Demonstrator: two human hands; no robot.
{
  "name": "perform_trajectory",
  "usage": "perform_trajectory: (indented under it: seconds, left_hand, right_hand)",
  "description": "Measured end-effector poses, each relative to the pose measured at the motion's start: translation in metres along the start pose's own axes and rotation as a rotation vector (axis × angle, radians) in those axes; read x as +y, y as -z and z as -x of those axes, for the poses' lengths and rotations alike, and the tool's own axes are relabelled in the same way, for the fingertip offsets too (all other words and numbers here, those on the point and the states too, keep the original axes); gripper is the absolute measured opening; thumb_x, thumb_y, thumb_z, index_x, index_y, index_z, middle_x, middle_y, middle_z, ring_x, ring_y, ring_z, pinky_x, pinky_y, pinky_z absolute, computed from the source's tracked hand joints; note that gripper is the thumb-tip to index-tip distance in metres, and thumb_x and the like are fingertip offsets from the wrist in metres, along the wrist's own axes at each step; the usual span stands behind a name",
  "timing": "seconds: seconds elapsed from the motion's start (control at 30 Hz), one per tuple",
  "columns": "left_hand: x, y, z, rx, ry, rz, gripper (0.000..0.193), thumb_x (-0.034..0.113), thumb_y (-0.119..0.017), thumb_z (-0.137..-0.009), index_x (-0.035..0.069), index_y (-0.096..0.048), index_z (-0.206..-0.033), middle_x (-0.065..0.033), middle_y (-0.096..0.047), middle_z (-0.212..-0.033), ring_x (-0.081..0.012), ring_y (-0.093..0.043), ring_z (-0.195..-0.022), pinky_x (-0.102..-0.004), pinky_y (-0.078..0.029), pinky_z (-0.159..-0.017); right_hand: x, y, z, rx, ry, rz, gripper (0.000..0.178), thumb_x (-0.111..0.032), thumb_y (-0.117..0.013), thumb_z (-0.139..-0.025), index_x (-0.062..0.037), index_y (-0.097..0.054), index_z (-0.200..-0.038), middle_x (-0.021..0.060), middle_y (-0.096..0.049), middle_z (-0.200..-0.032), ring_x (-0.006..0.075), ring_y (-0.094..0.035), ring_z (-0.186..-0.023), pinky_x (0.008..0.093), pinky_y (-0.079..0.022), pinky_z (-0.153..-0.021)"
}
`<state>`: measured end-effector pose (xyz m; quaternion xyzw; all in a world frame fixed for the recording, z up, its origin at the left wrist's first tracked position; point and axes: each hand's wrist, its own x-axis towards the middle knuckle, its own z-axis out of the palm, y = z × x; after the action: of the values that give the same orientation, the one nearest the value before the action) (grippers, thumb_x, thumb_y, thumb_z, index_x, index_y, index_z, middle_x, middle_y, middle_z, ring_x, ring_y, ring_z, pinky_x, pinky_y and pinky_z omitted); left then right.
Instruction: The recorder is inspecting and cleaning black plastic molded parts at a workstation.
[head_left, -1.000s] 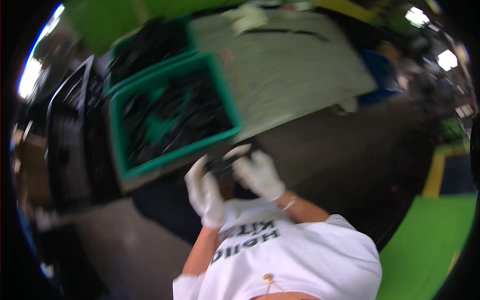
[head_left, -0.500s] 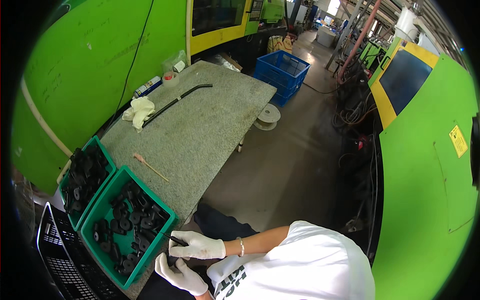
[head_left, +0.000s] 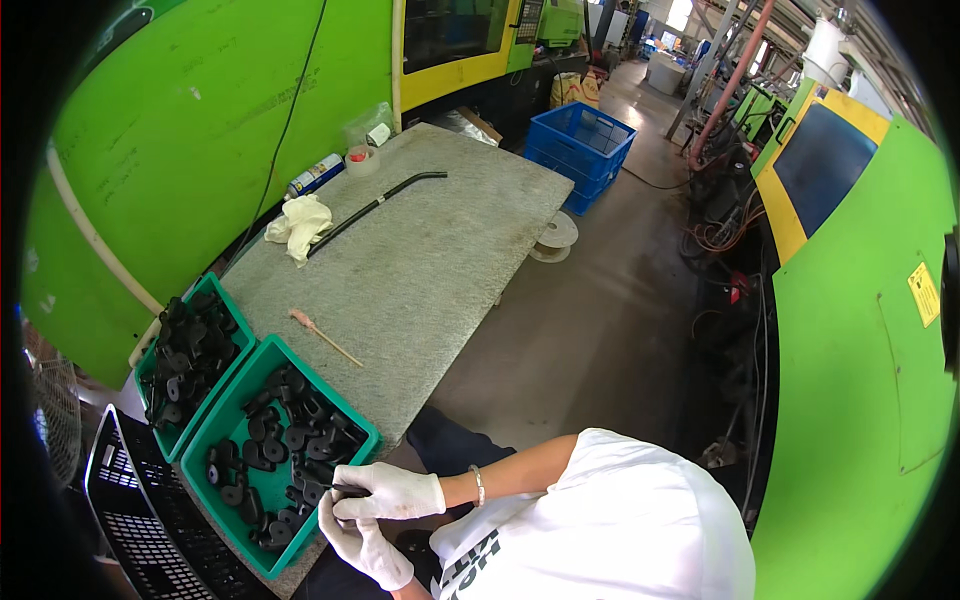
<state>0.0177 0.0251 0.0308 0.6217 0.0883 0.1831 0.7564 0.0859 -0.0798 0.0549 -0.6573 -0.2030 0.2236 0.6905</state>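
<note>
Poking from the gloved right hand's (head_left: 390,492) pinch, a slim dark piece (head_left: 350,490) sits at the front green bin's (head_left: 235,412) near rim; the left hand (head_left: 365,552) presses close, its hold hidden. One loosened pinch could drop it among the black parts (head_left: 272,450), or over the bench's (head_left: 430,290) near edge!

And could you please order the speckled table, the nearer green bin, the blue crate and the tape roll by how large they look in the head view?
Largest to smallest:
Speckled table
Nearer green bin, its nearness perhaps helping
Blue crate
Tape roll
</note>
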Motion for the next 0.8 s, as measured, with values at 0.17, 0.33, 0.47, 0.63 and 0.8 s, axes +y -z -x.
perform_trajectory:
  seconds: [0.17, 0.33, 0.47, 0.63, 0.8]
  left_hand:
    - [0.008, 0.023, -0.009, 0.142, 0.018, -0.057, 0.043, 0.007, -0.06, -0.087, -0.004, -0.049, -0.127, -0.0112, -0.055, -0.119, -0.0198, -0.053, -0.111, -0.0304, -0.041, -0.098]
    - [0.008, 0.009, -0.037, 0.044, 0.247, 0.083, 0.038, 0.001, -0.054, -0.087, 0.0, -0.051, -0.125, -0.0081, -0.055, -0.11, -0.014, -0.057, -0.094, -0.0268, -0.048, -0.084]
    - [0.007, 0.025, -0.024, 0.078, 0.245, 0.334, 0.041, 0.001, -0.06, -0.088, 0.002, -0.05, -0.128, -0.0013, -0.053, -0.102, -0.0091, -0.051, -0.09, -0.0241, -0.044, -0.082]
    - [0.004, 0.031, -0.02, 0.095, 0.228, 0.391, 0.044, 0.014, -0.066, -0.089, 0.002, -0.049, -0.128, -0.0017, -0.049, -0.102, -0.0098, -0.051, -0.089, -0.0243, -0.046, -0.081]
    - [0.008, 0.033, -0.022, 0.111, 0.254, 0.309, 0.041, 0.003, -0.065, -0.086, 0.004, -0.053, -0.125, 0.0, -0.053, -0.098, -0.008, -0.049, -0.09, -0.0223, -0.043, -0.083]
  right_hand:
    - [-0.011, -0.009, -0.02, -0.092, 0.024, 0.237, 0.033, -0.024, -0.062, -0.087, -0.0026, -0.058, -0.112, 0.0123, -0.064, -0.101, 0.0247, -0.064, -0.094, 0.0328, -0.05, -0.082]
    - [-0.017, 0.024, -0.021, 0.111, 0.271, 0.653, 0.02, -0.027, -0.054, -0.094, -0.0081, -0.062, -0.097, 0.0164, -0.064, -0.078, 0.0376, -0.063, -0.071, 0.0421, -0.048, -0.058]
    - [-0.01, 0.015, -0.018, 0.005, 0.353, 0.865, 0.017, -0.025, -0.06, -0.089, -0.0084, -0.061, -0.091, 0.0107, -0.062, -0.076, 0.0315, -0.062, -0.065, 0.0403, -0.046, -0.054]
    - [-0.014, 0.007, -0.024, -0.045, 0.401, 0.95, 0.016, -0.025, -0.063, -0.087, -0.0091, -0.06, -0.09, 0.0084, -0.06, -0.073, 0.0281, -0.061, -0.062, 0.0385, -0.046, -0.053]
    - [-0.021, 0.007, -0.025, -0.106, 0.366, 1.031, 0.022, -0.027, -0.062, -0.088, -0.005, -0.062, -0.093, 0.0105, -0.061, -0.076, 0.0305, -0.061, -0.064, 0.0383, -0.046, -0.055]
